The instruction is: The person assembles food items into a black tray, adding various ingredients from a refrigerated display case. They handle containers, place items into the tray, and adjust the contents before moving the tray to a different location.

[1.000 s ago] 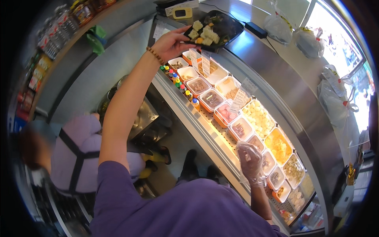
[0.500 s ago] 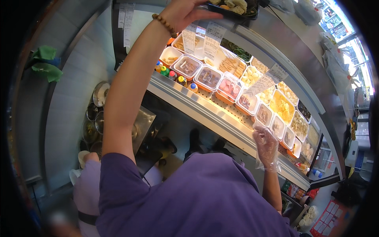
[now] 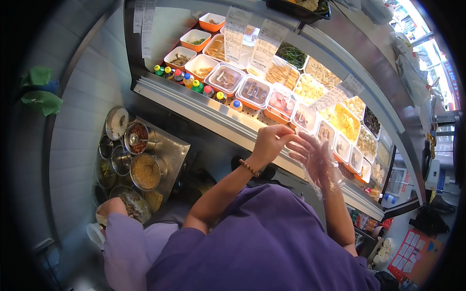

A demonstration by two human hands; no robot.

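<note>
My bare left hand [image 3: 269, 144], a bead bracelet [image 3: 249, 168] at its wrist, meets my right hand in front of the lit display case. Its thumb and forefinger pinch at the fingertips of the clear plastic glove [image 3: 326, 180], which my right hand [image 3: 315, 157] wears. The right hand's fingers are stretched out and slightly apart. Just beyond both hands stand lidded food tubs [image 3: 304, 118] in the case's front row. On the case top lies a black tray of food [image 3: 303, 10], touched by neither hand.
Small bottles [image 3: 197, 86] line the case's front ledge [image 3: 194, 105]. Paper slips [image 3: 236, 34] hang over the food. At left, a co-worker's hand [image 3: 114, 207] is beside several metal pots [image 3: 145, 172] on a steel counter [image 3: 174, 148]. Plastic bags [image 3: 405, 63] hang at upper right.
My left hand has left the black tray on the case top and come down to the gloved right hand. The right hand has risen slightly and its fingers have opened out.
</note>
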